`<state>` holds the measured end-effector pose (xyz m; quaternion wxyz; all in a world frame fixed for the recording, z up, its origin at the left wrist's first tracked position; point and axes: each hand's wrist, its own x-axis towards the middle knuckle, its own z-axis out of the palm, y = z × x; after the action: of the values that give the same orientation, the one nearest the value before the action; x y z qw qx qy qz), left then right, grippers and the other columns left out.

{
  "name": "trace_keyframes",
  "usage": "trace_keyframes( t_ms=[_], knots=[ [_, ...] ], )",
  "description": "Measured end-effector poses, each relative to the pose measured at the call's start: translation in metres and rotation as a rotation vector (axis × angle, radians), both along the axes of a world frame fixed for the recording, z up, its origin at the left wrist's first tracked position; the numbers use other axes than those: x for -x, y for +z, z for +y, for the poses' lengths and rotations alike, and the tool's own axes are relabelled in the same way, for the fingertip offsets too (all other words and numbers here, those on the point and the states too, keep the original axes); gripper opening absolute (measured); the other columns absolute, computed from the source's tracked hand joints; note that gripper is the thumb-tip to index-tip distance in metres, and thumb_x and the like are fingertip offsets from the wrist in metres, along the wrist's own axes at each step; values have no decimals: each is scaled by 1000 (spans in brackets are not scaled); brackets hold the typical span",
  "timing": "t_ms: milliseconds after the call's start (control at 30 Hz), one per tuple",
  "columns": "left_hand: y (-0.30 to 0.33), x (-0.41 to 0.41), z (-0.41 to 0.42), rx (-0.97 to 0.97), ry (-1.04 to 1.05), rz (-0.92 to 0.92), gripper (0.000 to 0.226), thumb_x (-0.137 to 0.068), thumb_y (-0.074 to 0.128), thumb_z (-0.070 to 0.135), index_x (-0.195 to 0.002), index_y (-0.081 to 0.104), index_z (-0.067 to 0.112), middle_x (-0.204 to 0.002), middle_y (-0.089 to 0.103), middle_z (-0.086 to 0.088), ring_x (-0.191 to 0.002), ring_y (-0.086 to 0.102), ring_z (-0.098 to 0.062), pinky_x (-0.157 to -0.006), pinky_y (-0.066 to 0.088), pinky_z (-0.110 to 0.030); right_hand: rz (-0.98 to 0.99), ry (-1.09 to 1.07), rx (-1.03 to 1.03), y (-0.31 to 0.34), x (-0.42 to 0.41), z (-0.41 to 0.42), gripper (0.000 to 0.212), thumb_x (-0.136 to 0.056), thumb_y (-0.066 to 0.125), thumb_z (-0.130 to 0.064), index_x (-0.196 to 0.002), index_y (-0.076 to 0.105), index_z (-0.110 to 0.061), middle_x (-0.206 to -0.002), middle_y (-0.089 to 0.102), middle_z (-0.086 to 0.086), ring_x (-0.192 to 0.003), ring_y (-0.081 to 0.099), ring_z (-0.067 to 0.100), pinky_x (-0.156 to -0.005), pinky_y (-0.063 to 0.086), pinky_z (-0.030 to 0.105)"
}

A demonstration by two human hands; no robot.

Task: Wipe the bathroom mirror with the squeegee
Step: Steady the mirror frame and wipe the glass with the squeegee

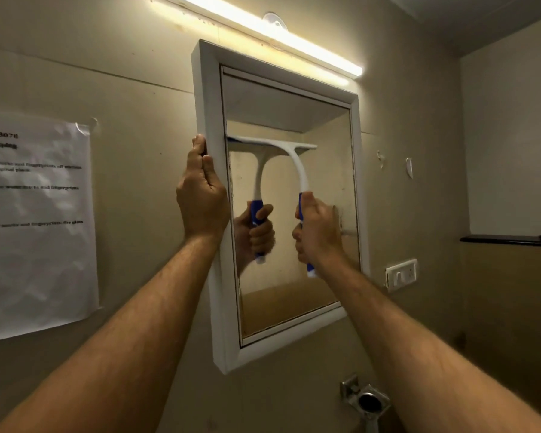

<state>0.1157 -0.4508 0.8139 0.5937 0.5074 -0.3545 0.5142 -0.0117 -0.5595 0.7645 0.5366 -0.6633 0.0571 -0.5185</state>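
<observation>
A white-framed bathroom mirror (325,189) hangs on the beige wall. My left hand (202,195) grips the frame's left edge about halfway up. My right hand (317,229) is closed around the blue grip of a white squeegee (299,164). Its curved white neck rises from my fist, and the blade lies flat against the glass across the upper middle, roughly level. The glass reflects the squeegee and my fist. Smudges show on the right part of the glass.
A lit tube light (294,42) runs above the mirror. A printed paper sheet (35,223) is taped to the wall at left. A switch plate (401,274) sits right of the mirror, a dark ledge (509,239) further right, and a metal fitting (367,400) below.
</observation>
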Motion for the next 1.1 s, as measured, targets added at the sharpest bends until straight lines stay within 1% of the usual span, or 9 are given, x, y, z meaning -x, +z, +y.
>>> trace_keyframes(
  t_ms=[67, 133, 200, 400, 533, 667, 900, 967, 1100],
  knots=[
    [-1, 0, 0, 13, 7, 11, 40, -105, 35, 25, -143, 44, 13, -134, 60, -3, -114, 62, -15, -96, 53, -23, 5, 17, -6, -2, 4, -2, 42, -99, 32, -52, -82, 50, -17, -58, 43, 1, -44, 35, 12, -41, 29, 24],
    [-1, -2, -1, 22, 23, 23, 39, -105, 35, 25, -141, 46, 14, -122, 65, 0, -90, 64, 2, -79, 47, -2, -32, 50, 5, 12, 9, -4, 40, -99, 35, -48, -85, 53, -15, -58, 45, 2, -42, 37, 13, -40, 31, 25],
    [-1, -2, -3, 26, 29, 36, 39, -106, 35, 25, -141, 47, 14, -108, 64, 6, -69, 56, 13, -65, 44, 4, -102, 97, 20, 36, 12, -4, 38, -100, 36, -43, -88, 55, -12, -58, 49, 2, -42, 41, 13, -38, 35, 25],
    [-1, -1, -2, 16, 53, 37, 40, -106, 35, 24, -144, 43, 13, -125, 64, 1, -91, 62, -1, -78, 49, -6, -115, 121, -41, 71, -2, -2, 37, -99, 36, -45, -84, 52, -15, -57, 44, -1, -40, 36, 9, -38, 31, 22],
    [-2, -2, -3, 26, 54, 51, 40, -105, 37, 22, -144, 43, 12, -117, 55, 16, -81, 48, 29, -72, 35, 12, -98, 52, -12, 36, -13, -7, 37, -99, 35, -45, -78, 50, -18, -59, 44, 1, -44, 37, 12, -41, 32, 25],
    [-1, -3, -4, 29, 61, 47, 41, -106, 36, 23, -145, 42, 13, -132, 59, 5, -105, 57, 8, -89, 47, -6, -84, -2, 24, 15, -13, -10, 39, -100, 33, -46, -78, 51, -18, -62, 47, 2, -50, 39, 13, -48, 33, 27],
    [-2, -1, -3, 7, 44, 21, 41, -106, 34, 25, -146, 40, 16, -134, 59, 1, -100, 67, -18, -86, 59, -39, -147, -15, 31, 71, -5, -7, 38, -100, 34, -45, -78, 51, -20, -61, 47, -2, -49, 40, 12, -47, 33, 27],
    [-1, -1, -3, 6, 40, 30, 41, -106, 35, 25, -145, 41, 15, -134, 59, 1, -100, 66, -8, -87, 59, -30, -117, -13, 29, 69, -10, -8, 38, -100, 34, -45, -77, 51, -20, -62, 46, 0, -51, 39, 13, -48, 34, 28],
    [-1, -5, -3, 16, 38, 38, 40, -106, 35, 23, -144, 42, 13, -121, 57, 14, -79, 52, 26, -72, 41, 8, -97, -23, 44, 26, -17, -11, 37, -99, 34, -47, -76, 50, -22, -63, 45, 2, -52, 39, 15, -51, 33, 30]
  ],
)
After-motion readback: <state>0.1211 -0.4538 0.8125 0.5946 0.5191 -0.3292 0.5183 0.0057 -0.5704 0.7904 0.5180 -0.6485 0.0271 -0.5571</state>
